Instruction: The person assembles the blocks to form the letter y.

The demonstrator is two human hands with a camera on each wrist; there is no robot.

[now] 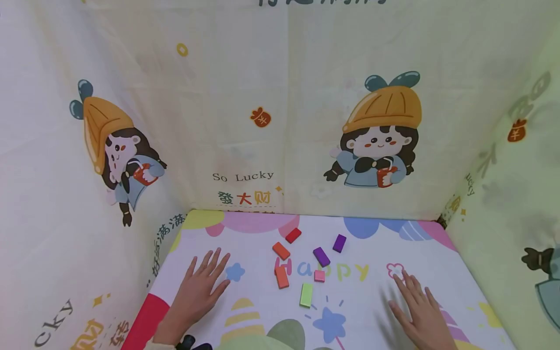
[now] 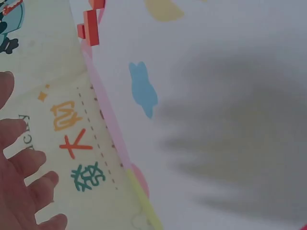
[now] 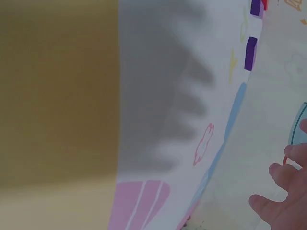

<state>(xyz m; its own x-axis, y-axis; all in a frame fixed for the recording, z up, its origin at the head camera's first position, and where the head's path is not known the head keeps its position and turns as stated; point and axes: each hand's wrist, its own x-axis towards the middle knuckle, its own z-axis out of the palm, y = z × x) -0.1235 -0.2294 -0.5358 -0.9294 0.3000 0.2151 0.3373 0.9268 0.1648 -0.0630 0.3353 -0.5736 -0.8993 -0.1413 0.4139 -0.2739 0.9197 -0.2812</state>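
Note:
My left hand (image 1: 198, 293) is held over the left part of the table, fingers spread and holding nothing. Over the right part hovers my right hand (image 1: 421, 308), its fingers also extended around nothing. Several small blocks lie between the hands: a red block (image 1: 293, 236), an upper orange block (image 1: 281, 251), a lower orange block (image 1: 282, 277), two purple blocks (image 1: 321, 256), a short pink block (image 1: 319, 276) and a light green block (image 1: 306, 295). Both wrist views show the spread fingers with shadows cast on the tabletop below.
A printed mat (image 1: 258, 277) with "Happy" lettering and coloured shapes covers the table. Cream cloth walls (image 1: 306, 121) with cartoon figures stand at the back and both sides. A dark object (image 1: 188, 341) shows beside the left wrist at the bottom edge.

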